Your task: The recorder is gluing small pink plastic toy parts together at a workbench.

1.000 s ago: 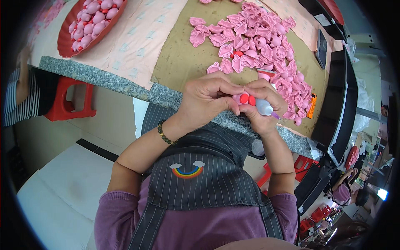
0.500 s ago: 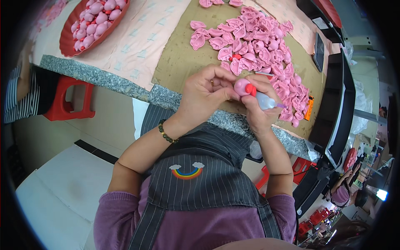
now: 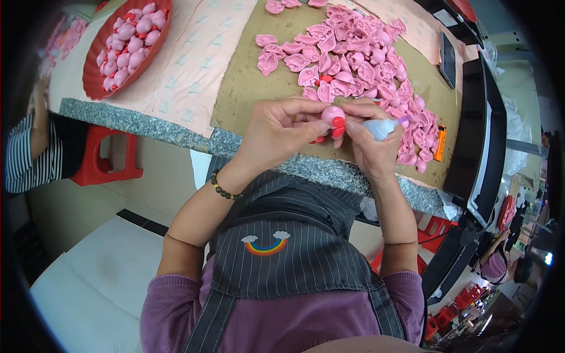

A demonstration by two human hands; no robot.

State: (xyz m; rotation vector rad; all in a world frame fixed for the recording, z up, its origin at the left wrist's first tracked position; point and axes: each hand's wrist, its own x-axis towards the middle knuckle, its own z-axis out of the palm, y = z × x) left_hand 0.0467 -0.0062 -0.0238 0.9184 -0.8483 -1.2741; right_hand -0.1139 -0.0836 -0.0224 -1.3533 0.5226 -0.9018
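My left hand pinches a round pink plastic piece between thumb and fingers, over the near edge of the table. A red bow-like part sits against the side of that piece, with my right fingertips close by or touching it. Held in my right hand is a small pale squeeze bottle, its thin purple tip pointing right. More red bits show under my left fingers; whether they are held or lie on the table I cannot tell. Beyond my hands spreads a heap of pink molded shells.
A red fluted bowl of pink and red pieces stands at the far left. On the right are an orange box cutter-like item, a phone-like dark slab and a black-framed panel. Another person's striped sleeve and a red stool are left.
The pink piece has turned in my fingers, and its red part now faces more downward. More red shows beneath my left hand. The view has shifted slightly.
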